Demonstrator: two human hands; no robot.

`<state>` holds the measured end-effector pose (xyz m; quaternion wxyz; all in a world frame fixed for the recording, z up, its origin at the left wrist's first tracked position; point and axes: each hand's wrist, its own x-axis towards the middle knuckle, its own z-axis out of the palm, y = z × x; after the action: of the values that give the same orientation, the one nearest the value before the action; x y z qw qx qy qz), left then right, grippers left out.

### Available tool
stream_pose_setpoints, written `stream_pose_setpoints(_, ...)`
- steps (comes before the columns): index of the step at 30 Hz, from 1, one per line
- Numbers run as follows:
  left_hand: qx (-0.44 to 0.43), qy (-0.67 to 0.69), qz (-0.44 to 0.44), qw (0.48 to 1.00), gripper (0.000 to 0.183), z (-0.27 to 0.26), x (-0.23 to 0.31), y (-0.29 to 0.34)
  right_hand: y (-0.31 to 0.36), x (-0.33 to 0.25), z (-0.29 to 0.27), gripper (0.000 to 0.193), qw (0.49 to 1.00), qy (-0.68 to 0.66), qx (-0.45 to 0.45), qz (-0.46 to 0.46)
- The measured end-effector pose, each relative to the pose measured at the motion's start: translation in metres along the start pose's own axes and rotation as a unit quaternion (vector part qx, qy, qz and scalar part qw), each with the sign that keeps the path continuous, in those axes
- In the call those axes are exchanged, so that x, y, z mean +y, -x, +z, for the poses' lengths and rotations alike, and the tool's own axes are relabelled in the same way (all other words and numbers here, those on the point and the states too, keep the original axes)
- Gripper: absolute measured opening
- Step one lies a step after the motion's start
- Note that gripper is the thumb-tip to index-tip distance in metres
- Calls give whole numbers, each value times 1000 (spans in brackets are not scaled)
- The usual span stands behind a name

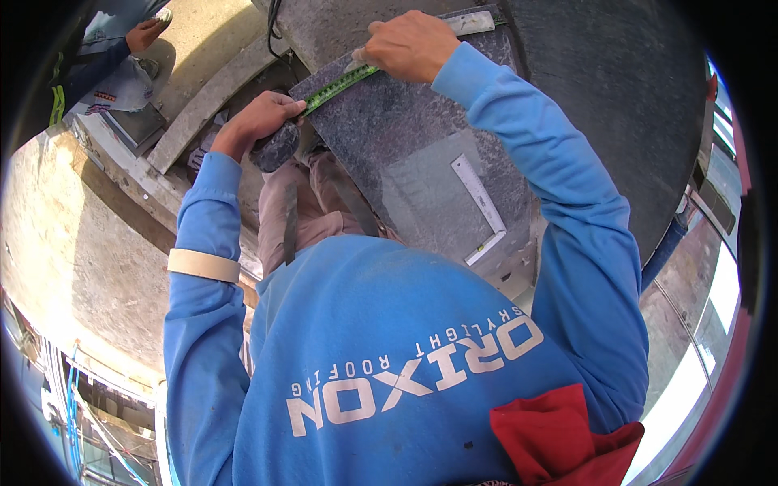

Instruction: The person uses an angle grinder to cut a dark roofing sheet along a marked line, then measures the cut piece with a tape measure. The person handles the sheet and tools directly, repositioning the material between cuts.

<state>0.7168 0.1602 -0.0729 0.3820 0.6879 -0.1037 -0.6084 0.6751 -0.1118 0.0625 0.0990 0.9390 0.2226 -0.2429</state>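
A green tape measure blade [340, 87] is stretched along the far edge of a dark grey slab [356, 134]. My left hand [258, 123] pinches its left end between thumb and fingers at the slab's corner. My right hand [415, 47] is closed over the blade farther right, fingertips pressed on it; what lies under the palm is hidden. Just right of that hand, a pale bar [474, 23] rests at the slab's far edge. Nearer to me on the slab, an L-shaped metal square [478, 198] lies flat.
A dark rounded object [275, 147], perhaps a shoe, is under my left wrist. At the upper left, another person's hand [144, 36] shows beside a plastic bag [121, 91]. A curved stone strip [207, 105] lies left of the slab; a large dark sheet [608, 105] is on the right.
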Motion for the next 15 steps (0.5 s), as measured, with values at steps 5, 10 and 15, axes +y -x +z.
stream_pose_setpoints(5, -9, -16, 11, 1000, 36, -1, 1, -1, -2, 3, 9, 31, 1000, 10, 17, -11)
stream_pose_setpoints(10, -10, -26, 19, 999, 37, -1, 3, 1, -6, 4, -2, 24, 1000, 14, -12, -20)
stream_pose_setpoints(15, -12, -23, 12, 1000, 37, -1, 2, 0, -5, 4, -1, 18, 1000, -3, 7, -27)
